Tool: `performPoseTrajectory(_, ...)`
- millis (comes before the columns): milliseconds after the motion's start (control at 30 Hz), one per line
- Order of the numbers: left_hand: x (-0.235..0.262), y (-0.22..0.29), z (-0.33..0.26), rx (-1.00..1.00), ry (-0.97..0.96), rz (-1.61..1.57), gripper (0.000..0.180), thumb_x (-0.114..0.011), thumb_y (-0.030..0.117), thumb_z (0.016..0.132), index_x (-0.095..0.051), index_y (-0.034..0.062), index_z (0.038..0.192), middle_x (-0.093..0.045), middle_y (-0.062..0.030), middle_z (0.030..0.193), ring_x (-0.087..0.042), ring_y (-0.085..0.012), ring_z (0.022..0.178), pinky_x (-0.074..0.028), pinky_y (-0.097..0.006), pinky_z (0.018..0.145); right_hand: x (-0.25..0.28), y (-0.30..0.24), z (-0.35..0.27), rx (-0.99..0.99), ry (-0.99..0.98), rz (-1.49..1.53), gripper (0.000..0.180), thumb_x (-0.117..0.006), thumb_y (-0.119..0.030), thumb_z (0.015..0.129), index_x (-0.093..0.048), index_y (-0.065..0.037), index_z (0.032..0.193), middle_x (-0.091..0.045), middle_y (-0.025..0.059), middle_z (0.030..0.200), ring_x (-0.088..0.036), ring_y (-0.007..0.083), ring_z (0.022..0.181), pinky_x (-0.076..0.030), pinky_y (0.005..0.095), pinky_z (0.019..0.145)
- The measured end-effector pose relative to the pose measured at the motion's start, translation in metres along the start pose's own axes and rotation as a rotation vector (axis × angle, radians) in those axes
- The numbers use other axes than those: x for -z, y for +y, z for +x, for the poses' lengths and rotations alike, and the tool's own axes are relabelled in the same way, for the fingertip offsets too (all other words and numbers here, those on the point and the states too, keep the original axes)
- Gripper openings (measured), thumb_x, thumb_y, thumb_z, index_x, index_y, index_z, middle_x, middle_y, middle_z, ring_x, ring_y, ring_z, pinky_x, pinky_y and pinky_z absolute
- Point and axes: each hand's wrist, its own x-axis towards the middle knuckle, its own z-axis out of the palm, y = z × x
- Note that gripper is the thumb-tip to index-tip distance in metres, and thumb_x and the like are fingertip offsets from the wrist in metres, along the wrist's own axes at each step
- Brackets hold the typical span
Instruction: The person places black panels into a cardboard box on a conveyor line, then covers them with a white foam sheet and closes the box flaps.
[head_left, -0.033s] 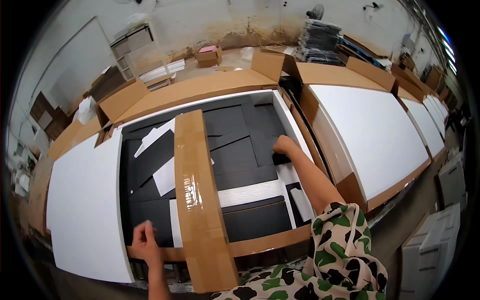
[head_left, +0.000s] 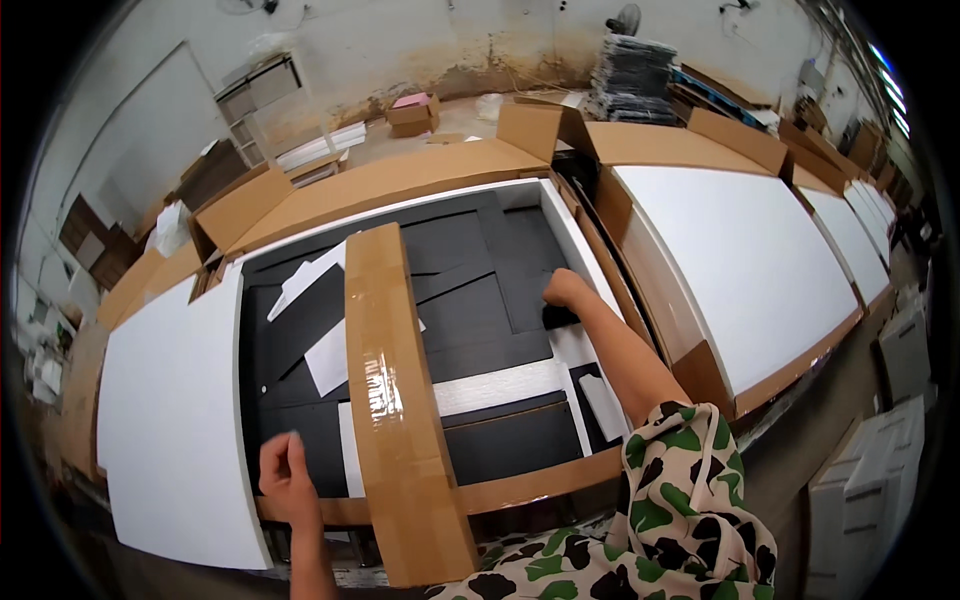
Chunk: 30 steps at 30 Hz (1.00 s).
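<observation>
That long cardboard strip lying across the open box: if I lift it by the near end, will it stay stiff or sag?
The cardboard strip is long, narrow and flat, so it would probably sag or bend if lifted by one end. It looks light for its length. The glossy tape patch may feel slippery. The left hand is nearest; the right hand rests on the black panels.

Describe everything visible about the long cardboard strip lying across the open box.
The cardboard strip is a long, flat brown piece, plain corrugated board by its look, with a glossy band of clear tape across its middle. It lies across the open carton, running from near the far side to past the near edge, over the black panels and white sheets. The left hand is beside it; contact cannot be told.
</observation>
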Motion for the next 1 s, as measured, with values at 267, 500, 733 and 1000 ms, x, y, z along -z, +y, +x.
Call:
performPoseTrajectory(267,-0.241,0.069,0.000,-0.992,-1.121,0.226,0.012,-0.060,0.016,0.086,-0.066,0.0053,0.089,-0.062,-0.0111,0.089,-0.058,-0.0263,0.091,-0.042,-0.036,0.086,-0.006,0.022,0.001,-0.080,0.092,0.265,0.029,-0.058,-0.010,0.069,-0.066,0.005,0.093,-0.062,0.0273,0.102,-0.060,0.0380,0.100,-0.049,0.0391,0.087)
performPoseTrajectory(500,-0.346,0.039,-0.011,-1.218,-1.456,0.819,0.045,-0.045,0.034,0.092,-0.068,0.0031,0.069,-0.063,-0.0117,0.077,-0.057,-0.0281,0.081,-0.038,-0.036,0.091,-0.011,0.030,0.001,-0.070,0.054,0.638,0.028,-0.058,-0.002,0.065,-0.064,0.010,0.090,-0.063,0.0289,0.094,-0.063,0.0375,0.094,-0.051,0.0390,0.076)
performPoseTrajectory(733,-0.349,0.036,-0.001,-1.250,-1.453,0.776,0.047,-0.045,0.034,0.088,-0.067,0.0048,0.060,-0.061,-0.0095,0.063,-0.056,-0.0248,0.072,-0.039,-0.035,0.078,0.001,0.027,-0.002,-0.132,0.005,0.815,0.022,-0.055,0.001,0.063,-0.060,0.013,0.081,-0.061,0.0236,0.076,-0.062,0.0302,0.072,-0.048,0.0385,0.060)
performPoseTrajectory(1000,-0.347,0.028,-0.001,-1.265,-1.399,0.717,0.045,-0.045,0.033,0.085,-0.064,0.0044,0.056,-0.061,-0.0098,0.061,-0.055,-0.0246,0.068,-0.040,-0.034,0.077,0.013,0.025,-0.020,-0.031,0.055,0.515,0.020,-0.054,-0.006,0.077,-0.061,0.011,0.084,-0.062,0.0281,0.079,-0.063,0.0401,0.073,-0.050,0.0439,0.059)
